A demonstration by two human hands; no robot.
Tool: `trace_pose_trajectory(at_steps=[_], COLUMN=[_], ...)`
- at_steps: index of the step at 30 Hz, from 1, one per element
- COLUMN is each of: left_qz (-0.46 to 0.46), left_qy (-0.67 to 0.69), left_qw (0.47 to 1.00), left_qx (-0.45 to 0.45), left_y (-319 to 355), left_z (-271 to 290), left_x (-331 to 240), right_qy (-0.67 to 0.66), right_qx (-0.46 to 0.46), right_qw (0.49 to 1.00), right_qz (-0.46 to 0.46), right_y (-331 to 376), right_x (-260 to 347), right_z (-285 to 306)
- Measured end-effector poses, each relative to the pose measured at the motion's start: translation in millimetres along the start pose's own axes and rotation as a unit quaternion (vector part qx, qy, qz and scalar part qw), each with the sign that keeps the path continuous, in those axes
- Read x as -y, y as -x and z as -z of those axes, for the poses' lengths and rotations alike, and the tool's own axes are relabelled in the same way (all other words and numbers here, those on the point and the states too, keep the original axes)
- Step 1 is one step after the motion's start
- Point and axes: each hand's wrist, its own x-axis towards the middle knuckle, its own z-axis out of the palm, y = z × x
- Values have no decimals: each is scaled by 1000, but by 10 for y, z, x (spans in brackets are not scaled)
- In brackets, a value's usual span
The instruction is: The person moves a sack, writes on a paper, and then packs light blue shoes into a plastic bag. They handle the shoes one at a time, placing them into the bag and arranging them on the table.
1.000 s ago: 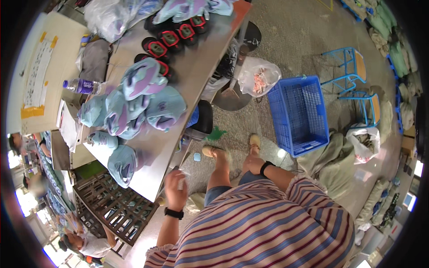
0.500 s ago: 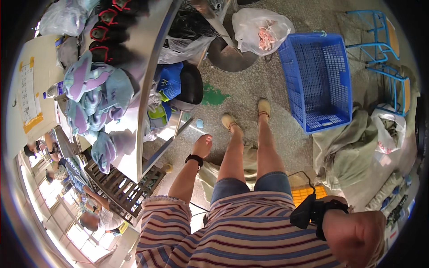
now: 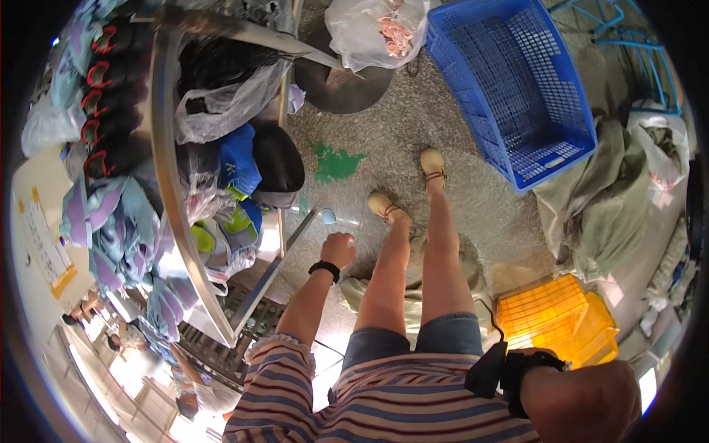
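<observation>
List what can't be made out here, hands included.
In the head view:
Bare left hand: palm hidden, turned from the camera.
Bare right hand: fingers blurred and shadowed near the lower edge.
Translucent white plastic bag: top cut off by the upper edge.
Pink stringy contents inside: too small to identify.

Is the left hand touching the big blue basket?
Apart: the head view shows floor and legs between the left hand and the blue basket.
</observation>
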Motion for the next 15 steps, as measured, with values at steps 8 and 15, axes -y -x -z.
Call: trace_pose_trajectory(at_steps=[8, 15], left_qz=[56, 86], left_qy=[-117, -125], left_qw=[986, 974], left_qx=[-108, -169], left_y=[-1347, -2228], left_z=[700, 1074], left_x=[63, 65], right_qy=[60, 196], right_qx=[57, 84], right_qw=[995, 977], right_qz=[57, -2], right_y=[-11, -185], right_x=[38, -134], right_z=[693, 1114])
